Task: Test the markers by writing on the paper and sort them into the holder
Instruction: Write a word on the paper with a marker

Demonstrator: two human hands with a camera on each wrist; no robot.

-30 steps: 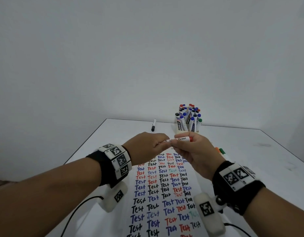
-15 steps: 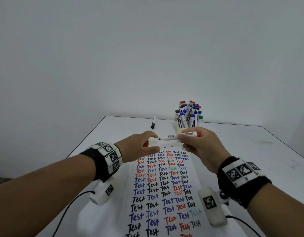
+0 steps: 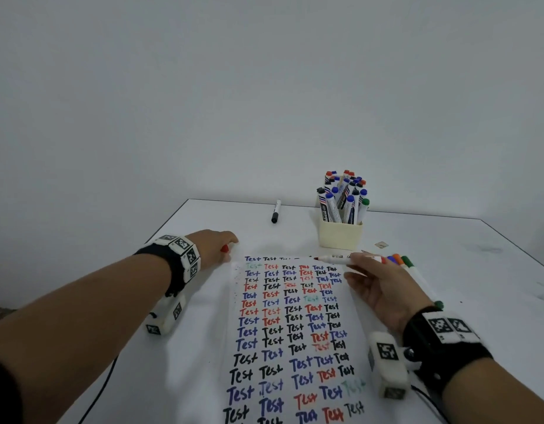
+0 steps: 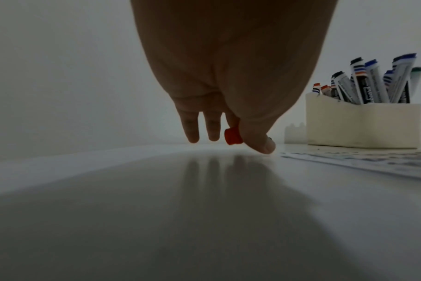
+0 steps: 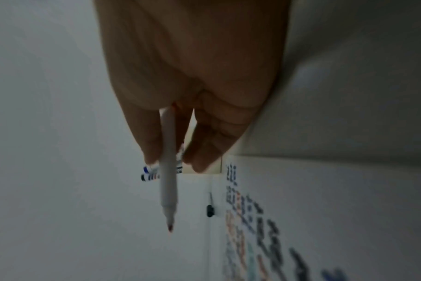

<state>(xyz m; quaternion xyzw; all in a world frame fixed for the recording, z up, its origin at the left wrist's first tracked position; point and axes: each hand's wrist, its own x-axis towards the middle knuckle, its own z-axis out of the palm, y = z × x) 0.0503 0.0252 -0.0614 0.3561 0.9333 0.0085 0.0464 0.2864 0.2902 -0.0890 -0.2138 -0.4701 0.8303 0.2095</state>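
Note:
My right hand holds an uncapped red marker level over the top right of the paper, its tip pointing left. The paper is covered with rows of "Test" in black, blue, red and green. My left hand sits low at the paper's top left corner and pinches the red cap between thumb and a finger. A cream holder full of markers stands behind the paper.
A black marker lies near the far edge of the white table. Orange, blue and green markers lie to the right of my right hand. A small tag lies right of the holder.
The cap came off the red marker. My left hand carried it left and down to the table, while my right hand moved right and lower with the bare marker.

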